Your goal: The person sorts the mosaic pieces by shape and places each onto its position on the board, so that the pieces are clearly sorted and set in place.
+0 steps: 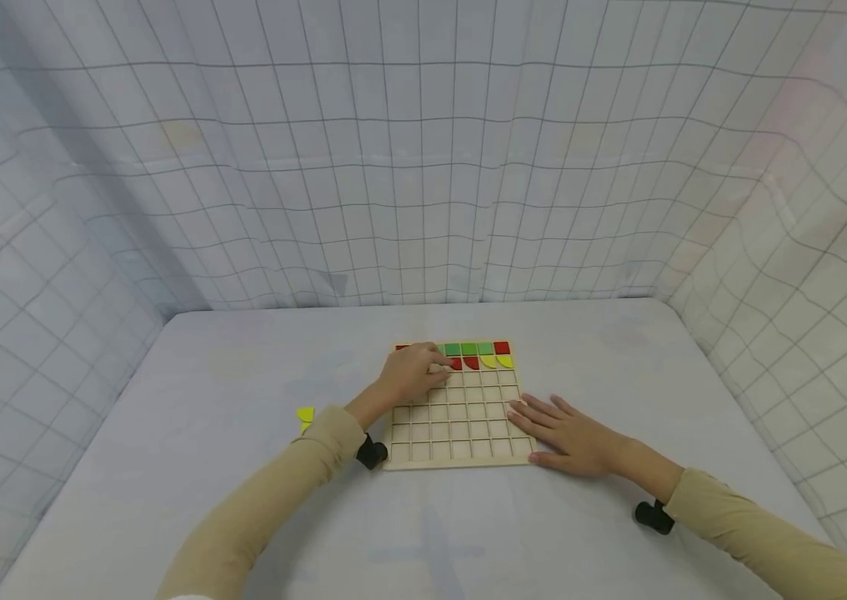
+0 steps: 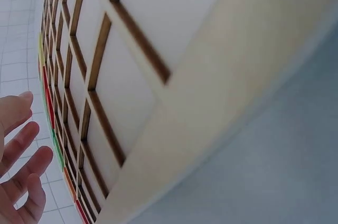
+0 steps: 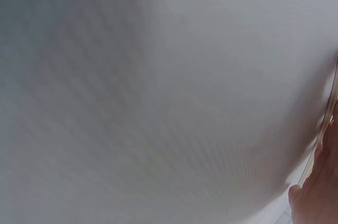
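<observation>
A wooden grid board [image 1: 461,463] lies on the table, with green tiles [image 1: 468,349] and a red tile [image 1: 502,347] along its far row. The second row shows red pieces [image 1: 472,363] and yellow curved pieces [image 1: 504,362]. My left hand [image 1: 412,372] reaches over the board's far left part, its fingertips at a red piece in the second row and hiding cells beneath. In the left wrist view its fingers [image 2: 29,179] are loosely bent and apart, with no piece visible between them. My right hand [image 1: 569,435] rests flat, fingers spread over the board's right edge.
Yellow pieces [image 1: 306,414] lie on the white tabletop left of the board, partly behind the left sleeve [image 1: 273,492]. A grid-patterned white curtain [image 1: 423,167] hangs behind the table and along both sides. The right wrist view shows mostly blurred pale cloth.
</observation>
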A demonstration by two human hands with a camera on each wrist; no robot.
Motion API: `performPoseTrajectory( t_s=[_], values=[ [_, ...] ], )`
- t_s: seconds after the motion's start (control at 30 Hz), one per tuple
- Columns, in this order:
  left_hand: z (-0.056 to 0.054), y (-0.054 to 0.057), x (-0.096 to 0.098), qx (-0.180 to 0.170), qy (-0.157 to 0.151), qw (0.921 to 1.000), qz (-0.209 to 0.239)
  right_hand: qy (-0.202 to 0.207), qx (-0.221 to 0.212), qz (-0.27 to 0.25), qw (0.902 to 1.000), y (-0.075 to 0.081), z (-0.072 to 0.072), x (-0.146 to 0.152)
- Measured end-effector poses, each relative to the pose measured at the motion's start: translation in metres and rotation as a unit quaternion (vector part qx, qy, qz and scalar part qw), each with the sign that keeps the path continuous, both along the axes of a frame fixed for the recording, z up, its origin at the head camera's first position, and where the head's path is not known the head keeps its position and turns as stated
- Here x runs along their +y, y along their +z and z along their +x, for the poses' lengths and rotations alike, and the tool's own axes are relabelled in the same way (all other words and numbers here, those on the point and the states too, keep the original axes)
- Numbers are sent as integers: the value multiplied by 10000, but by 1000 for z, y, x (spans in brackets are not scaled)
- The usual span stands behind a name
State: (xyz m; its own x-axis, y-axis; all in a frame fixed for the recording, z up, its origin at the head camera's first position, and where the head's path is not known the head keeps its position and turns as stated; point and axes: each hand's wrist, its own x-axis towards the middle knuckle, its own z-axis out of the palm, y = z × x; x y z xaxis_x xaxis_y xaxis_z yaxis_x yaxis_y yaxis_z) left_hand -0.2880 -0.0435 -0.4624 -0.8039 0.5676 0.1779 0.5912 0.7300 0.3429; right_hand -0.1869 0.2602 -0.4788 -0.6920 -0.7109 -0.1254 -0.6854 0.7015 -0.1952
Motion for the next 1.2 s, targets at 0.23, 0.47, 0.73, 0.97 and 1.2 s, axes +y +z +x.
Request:
performPoseTrajectory(
  t_s=[0.23, 0.47, 0.73, 0.97, 1.2],
  values=[
    [11, 5, -13, 258, 164, 9995, -22, 39, 55, -24, 10000, -2, 0, 1],
    [21, 7, -31, 210, 318, 9992, 89, 32, 128, -121, 9998, -7, -1, 1],
    [30, 14, -52, 390, 380, 9984, 147, -19, 104, -30, 9999, -2, 0, 0],
    [39, 17, -74, 645, 519, 9965, 115, 25, 77, -86, 9999, -2, 1, 1],
    [48, 20, -101, 682, 787, 9946, -7, 17, 73, -53, 10000, -2, 2, 1]
  ],
)
